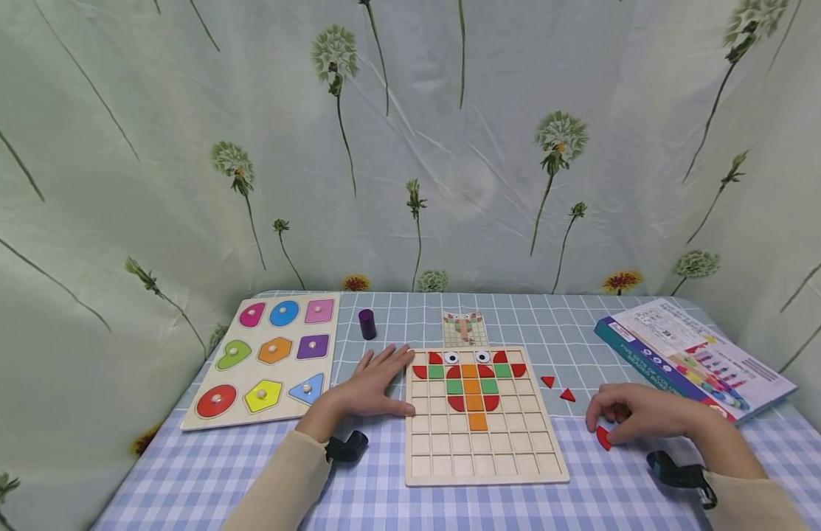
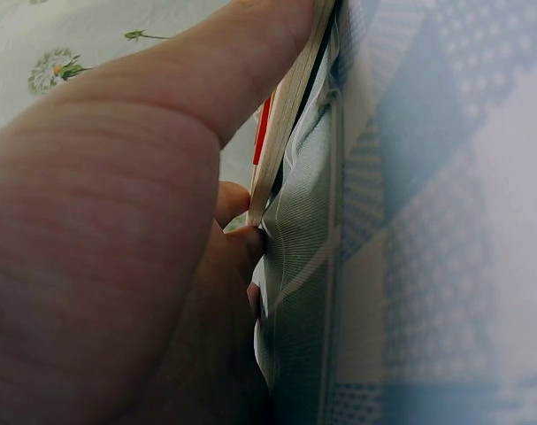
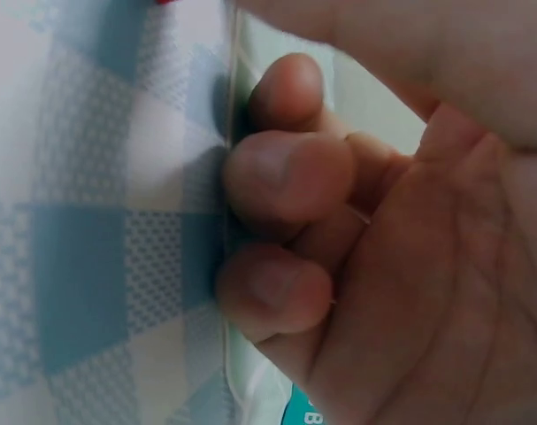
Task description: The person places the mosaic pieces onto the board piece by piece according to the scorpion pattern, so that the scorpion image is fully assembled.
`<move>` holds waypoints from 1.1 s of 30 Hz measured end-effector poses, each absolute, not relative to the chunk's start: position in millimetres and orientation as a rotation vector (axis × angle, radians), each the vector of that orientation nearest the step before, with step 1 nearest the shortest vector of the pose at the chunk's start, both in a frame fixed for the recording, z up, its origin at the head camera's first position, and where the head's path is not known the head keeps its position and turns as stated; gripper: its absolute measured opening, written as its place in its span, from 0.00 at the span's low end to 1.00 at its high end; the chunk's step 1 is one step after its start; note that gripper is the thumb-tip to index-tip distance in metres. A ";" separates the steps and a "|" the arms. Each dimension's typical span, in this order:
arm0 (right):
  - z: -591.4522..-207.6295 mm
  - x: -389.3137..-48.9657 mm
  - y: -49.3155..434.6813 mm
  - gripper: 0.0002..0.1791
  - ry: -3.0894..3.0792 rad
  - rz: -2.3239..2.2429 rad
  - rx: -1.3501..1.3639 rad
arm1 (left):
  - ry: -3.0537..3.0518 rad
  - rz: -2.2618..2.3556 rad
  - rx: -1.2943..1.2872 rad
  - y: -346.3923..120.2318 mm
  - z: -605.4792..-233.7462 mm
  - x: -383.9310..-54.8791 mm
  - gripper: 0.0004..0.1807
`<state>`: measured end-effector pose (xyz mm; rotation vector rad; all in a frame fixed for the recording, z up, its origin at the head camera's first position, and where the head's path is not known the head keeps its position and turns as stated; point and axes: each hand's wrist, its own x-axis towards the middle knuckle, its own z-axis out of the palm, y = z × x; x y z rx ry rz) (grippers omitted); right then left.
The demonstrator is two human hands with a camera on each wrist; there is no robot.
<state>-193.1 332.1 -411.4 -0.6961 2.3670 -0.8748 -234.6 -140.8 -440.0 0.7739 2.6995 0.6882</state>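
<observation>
A square wooden grid board [image 1: 443, 466] lies on the table, with red, green and orange pieces and two eye tiles forming a figure in its upper part. My left hand [image 1: 377, 385] rests at its left edge, fingers spread, thumb and fingertips touching the rim. In the left wrist view, the thumb and fingers of that hand lie along the board's side [image 2: 286, 115]. Right of the board, my right hand [image 1: 649, 413] pinches a red quarter-circle piece [image 1: 603, 438] between thumb and index finger at the tablecloth. The other fingers [image 3: 290, 177] are curled, seen in the right wrist view.
Two red triangle pieces [image 1: 567, 395] lie between board and right hand. A pattern card [image 1: 465, 329] sits behind the board. At left are a peg puzzle [image 1: 249, 394] with coloured shapes and a purple cylinder [image 1: 366, 324]. A flat printed box [image 1: 698, 358] lies at the right.
</observation>
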 end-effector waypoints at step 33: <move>-417.5 -198.9 302.0 0.06 2.367 -0.995 -0.913 | 2.710 0.668 0.777 -141.0 -442.6 -235.0 0.55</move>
